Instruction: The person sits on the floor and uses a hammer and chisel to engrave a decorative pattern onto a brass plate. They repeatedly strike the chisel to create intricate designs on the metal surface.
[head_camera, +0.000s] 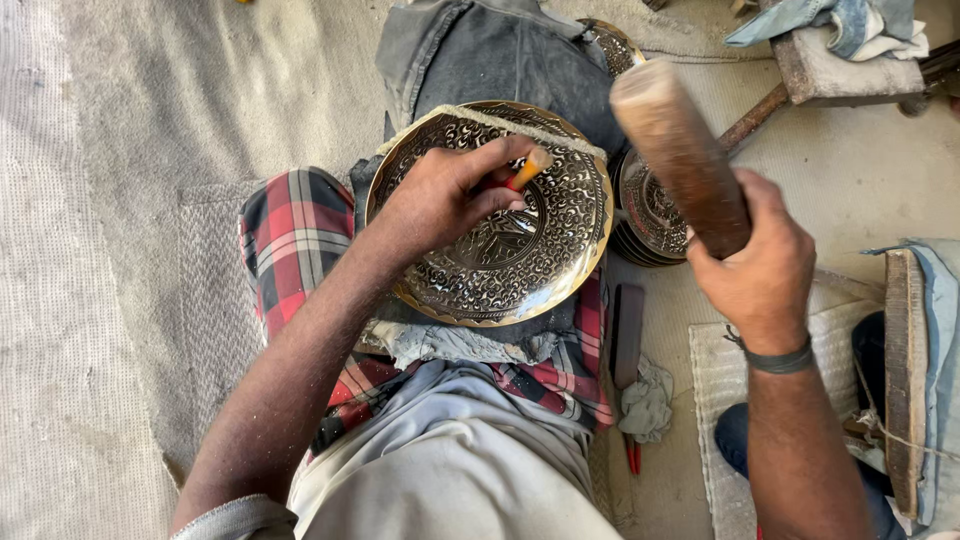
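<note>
While seated on the floor with a red plaid cloth (295, 235) over the lap: grey shirt front (450, 480) nearest the camera, both forearms reaching forward from it. Left hand (445, 195), grip closed around a slim punch tool with an orange shaft (530, 168), tip set against the face of the brass plate (500, 265), hand resting on the upper left part of that plate. Brass plate round, densely engraved, gold-rimmed, tilted on the lap and propped against dark grey cloth (480, 50), a cord (520, 128) running across its upper edge. Right hand (755, 265), dark band at the wrist, grip clamped on the lower end of a thick wooden mallet (680, 155), mallet raised and angled up to the left, clear of the plate and apart from the punch tool. Beside the right thigh, on the floor: a dark flat file-like bar (628, 335), a crumpled grey rag (648, 400), a small red-handled tool (633, 455). Further out, just right of the plate: a stack of similar engraved plates (650, 215), partly hidden behind the mallet. At right edge: a wooden plank (905, 380) standing on edge. Farthest, upper right: a low block draped with bluish cloth (850, 25). Pale woven matting (120, 250) underneath all.
</note>
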